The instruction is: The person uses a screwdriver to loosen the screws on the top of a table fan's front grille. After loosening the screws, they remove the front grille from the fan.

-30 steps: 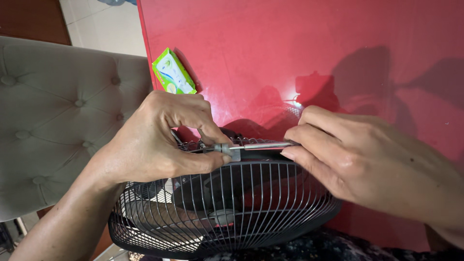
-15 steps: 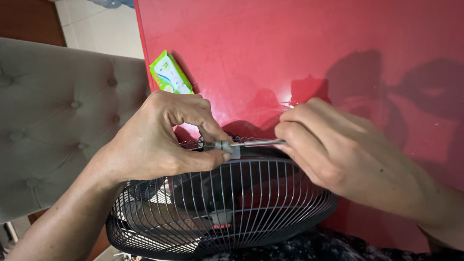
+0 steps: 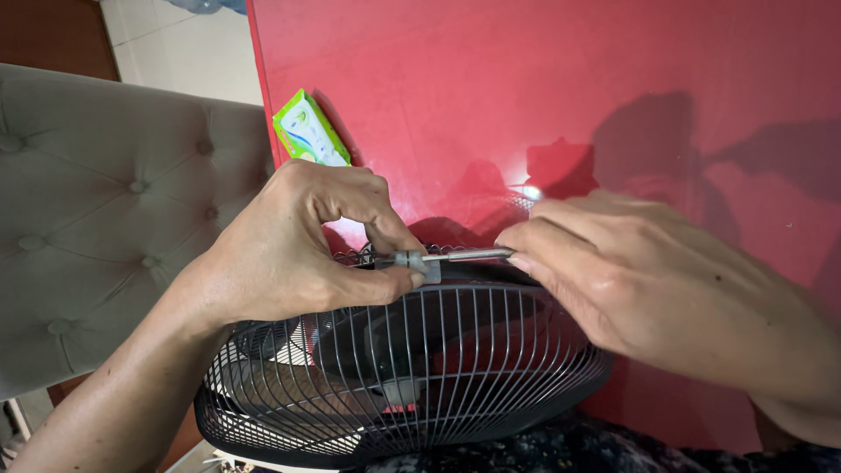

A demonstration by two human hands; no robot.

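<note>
1. The left hand (image 3: 289, 254) sits at the top rim of a black wire fan guard (image 3: 412, 368).
2. Its thumb and first finger are pinched shut on a small grey clip (image 3: 413, 261) at the rim of the guard.
3. The other fingers of the left hand are curled in.
4. The right hand (image 3: 648, 289) comes in from the right side, level with the same rim.
5. Its fingertips (image 3: 526, 250) are closed on the right end of a thin silver screwdriver shaft (image 3: 469, 256).
6. The shaft lies flat, and its left end meets the grey clip.
7. The fan guard is round and stands tilted, with its top edge under both hands.
8. Dark fan blades (image 3: 385, 350) show through the wires.
9. Behind the guard is a big red tabletop (image 3: 543, 96), and the shadows of the hands fall on it.
10. A small green and white packet (image 3: 308, 131) leans at the left edge of the red tabletop, well above the left hand.
11. A grey padded chair (image 3: 105, 219) with buttons is on the left, beside the left arm.
12. A dark patterned cloth (image 3: 561, 447) shows at the bottom, just under the guard.
</note>
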